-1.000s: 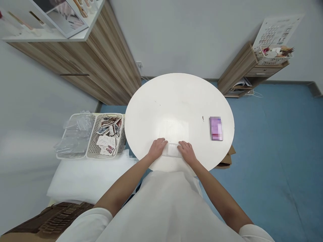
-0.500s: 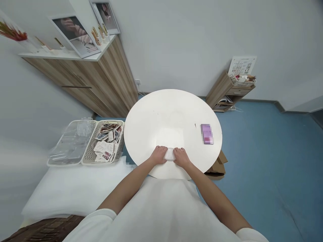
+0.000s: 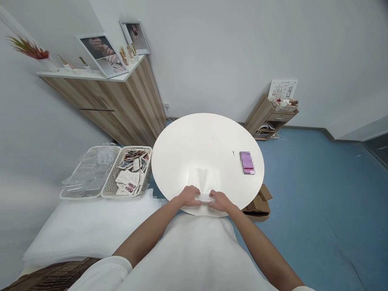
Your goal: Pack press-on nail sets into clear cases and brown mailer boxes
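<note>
My left hand [image 3: 190,196] and my right hand [image 3: 220,201] are near the front edge of a round white table [image 3: 172,153]. Between them they hold a small white folded piece [image 3: 205,198], pinched at its two ends. What it is made of is hard to make out. Just beyond my hands, a thin pale sheet [image 3: 203,177] with a crease lies on the tabletop; whether it joins the folded piece cannot be seen. Toward the table's right side lies a purple box [image 3: 247,163], blurred by pixels. A tiny dark object [image 3: 233,153] lies left of the box.
Left of the table stand a white basket of printed cards [image 3: 104,190] and a tray of clear plastic bags [image 3: 91,171]. Beneath the table's right edge is an open cardboard box [image 3: 260,204]. A wooden cabinet [image 3: 121,105] and a small shelf [image 3: 257,113] stand by the wall.
Both hands have drawn the white folded piece closer to my body and tipped it, so it shows narrower. A crease now shows in the pale sheet. The view has shifted slightly.
</note>
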Demonstrator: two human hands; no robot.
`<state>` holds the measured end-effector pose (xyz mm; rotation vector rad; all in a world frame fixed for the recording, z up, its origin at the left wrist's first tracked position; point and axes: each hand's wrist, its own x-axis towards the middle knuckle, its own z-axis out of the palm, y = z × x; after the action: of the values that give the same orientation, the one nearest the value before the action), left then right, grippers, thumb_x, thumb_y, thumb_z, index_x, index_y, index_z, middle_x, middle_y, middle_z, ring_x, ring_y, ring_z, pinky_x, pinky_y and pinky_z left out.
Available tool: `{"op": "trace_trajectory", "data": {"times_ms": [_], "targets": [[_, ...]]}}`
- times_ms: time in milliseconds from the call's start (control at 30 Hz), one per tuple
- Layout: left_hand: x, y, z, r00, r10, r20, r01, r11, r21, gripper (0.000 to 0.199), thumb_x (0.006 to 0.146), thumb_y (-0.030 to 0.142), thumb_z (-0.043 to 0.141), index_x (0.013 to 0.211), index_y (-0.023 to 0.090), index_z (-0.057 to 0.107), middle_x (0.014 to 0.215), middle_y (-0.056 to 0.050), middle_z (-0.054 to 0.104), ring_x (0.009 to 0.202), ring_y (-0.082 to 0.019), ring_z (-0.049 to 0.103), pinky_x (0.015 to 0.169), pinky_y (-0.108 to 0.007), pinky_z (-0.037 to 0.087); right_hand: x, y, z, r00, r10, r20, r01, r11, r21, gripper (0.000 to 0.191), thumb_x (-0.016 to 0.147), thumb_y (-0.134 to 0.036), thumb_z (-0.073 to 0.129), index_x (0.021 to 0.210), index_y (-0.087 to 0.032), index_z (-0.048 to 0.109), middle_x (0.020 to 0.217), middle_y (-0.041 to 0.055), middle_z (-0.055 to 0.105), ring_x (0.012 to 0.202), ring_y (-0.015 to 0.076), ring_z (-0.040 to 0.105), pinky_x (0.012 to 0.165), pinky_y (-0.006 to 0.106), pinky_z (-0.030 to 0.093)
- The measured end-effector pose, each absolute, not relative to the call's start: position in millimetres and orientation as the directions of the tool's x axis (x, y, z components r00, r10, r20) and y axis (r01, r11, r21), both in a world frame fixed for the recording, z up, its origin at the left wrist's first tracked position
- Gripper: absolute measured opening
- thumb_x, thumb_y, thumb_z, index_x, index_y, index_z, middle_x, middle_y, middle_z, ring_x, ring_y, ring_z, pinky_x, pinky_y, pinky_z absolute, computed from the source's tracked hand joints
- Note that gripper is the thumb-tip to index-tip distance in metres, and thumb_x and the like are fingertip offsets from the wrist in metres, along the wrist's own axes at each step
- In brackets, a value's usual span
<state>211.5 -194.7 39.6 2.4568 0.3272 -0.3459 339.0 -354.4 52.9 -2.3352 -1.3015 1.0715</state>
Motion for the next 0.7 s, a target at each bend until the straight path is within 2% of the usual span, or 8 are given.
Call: {"op": "trace_trajectory", "data": {"times_ms": [100, 167, 233, 300, 433, 700], "targets": [[215.0, -182.6, 39.7, 0.925, 0.170, -0.339, 0.356, -0.700, 0.620, 0.037, 0.069, 0.050, 0.048, 0.089, 0.023, 0.061, 0.102, -0.004, 0.058, 0.096, -0.023, 0.052, 0.081, -0.032, 0.037, 352.6, -347.5, 55.9, 0.311, 0.832, -0.459, 0.593, -0.547, -0.590, 0.017, 0.070, -0.030, 0.052, 0.084, -0.021, 0.055, 0.078, 0.0016, 0.058, 0.070, 0.0154, 0.051, 0.058, 0.024, 0.033], [215.0, -172.4, 36.6, 0.912, 0.215, -0.349, 0.403, -0.626, 0.668, 0.042, 0.067, 0.055, 0.048, 0.091, 0.022, 0.060, 0.102, -0.005, 0.057, 0.093, -0.022, 0.053, 0.077, -0.030, 0.039, 362.3, -343.6, 56.1, 0.311, 0.845, -0.434, 0.565, -0.532, -0.631, 0.017, 0.072, -0.034, 0.051, 0.080, -0.021, 0.057, 0.084, 0.0029, 0.059, 0.073, 0.0157, 0.052, 0.061, 0.024, 0.035], [212.6, -163.1, 31.0, 0.892, 0.271, -0.360, 0.451, -0.546, 0.706, 0.044, 0.064, 0.054, 0.053, 0.092, 0.021, 0.059, 0.097, -0.005, 0.058, 0.088, -0.020, 0.054, 0.073, -0.028, 0.040, 370.2, -341.3, 53.6, 0.333, 0.842, -0.424, 0.527, -0.539, -0.657, 0.020, 0.073, -0.038, 0.050, 0.078, -0.020, 0.057, 0.088, 0.0041, 0.058, 0.077, 0.0164, 0.053, 0.063, 0.025, 0.037], [209.3, -156.2, 24.7, 0.873, 0.317, -0.372, 0.486, -0.487, 0.726, 0.038, 0.065, 0.051, 0.052, 0.084, 0.019, 0.058, 0.086, -0.004, 0.059, 0.078, -0.018, 0.055, 0.066, -0.026, 0.040, 375.8, -339.7, 48.3, 0.361, 0.823, -0.439, 0.493, -0.568, -0.659, 0.025, 0.075, -0.042, 0.046, 0.073, -0.020, 0.057, 0.083, 0.0039, 0.058, 0.075, 0.0164, 0.053, 0.062, 0.026, 0.037], [206.2, -151.1, 16.3, 0.811, 0.439, -0.386, 0.568, -0.436, 0.698, 0.027, 0.071, 0.042, 0.044, 0.060, 0.018, 0.050, 0.062, 0.001, 0.052, 0.061, -0.013, 0.049, 0.056, -0.024, 0.036, 382.8, -335.0, 33.3, 0.440, 0.777, -0.451, 0.441, -0.624, -0.645, 0.029, 0.078, -0.043, 0.040, 0.069, -0.020, 0.054, 0.071, 0.0008, 0.057, 0.065, 0.0146, 0.051, 0.057, 0.025, 0.036], [207.2, -157.4, 14.3, 0.706, 0.526, -0.473, 0.701, -0.431, 0.568, 0.023, 0.070, 0.032, 0.044, 0.051, 0.018, 0.042, 0.055, 0.001, 0.048, 0.056, -0.012, 0.046, 0.052, -0.023, 0.032, 384.7, -328.7, 6.2, 0.658, 0.630, -0.412, 0.305, -0.723, -0.619, 0.017, 0.076, -0.034, 0.044, 0.080, -0.022, 0.055, 0.081, 0.0015, 0.061, 0.074, 0.0153, 0.055, 0.057, 0.023, 0.037]]}}
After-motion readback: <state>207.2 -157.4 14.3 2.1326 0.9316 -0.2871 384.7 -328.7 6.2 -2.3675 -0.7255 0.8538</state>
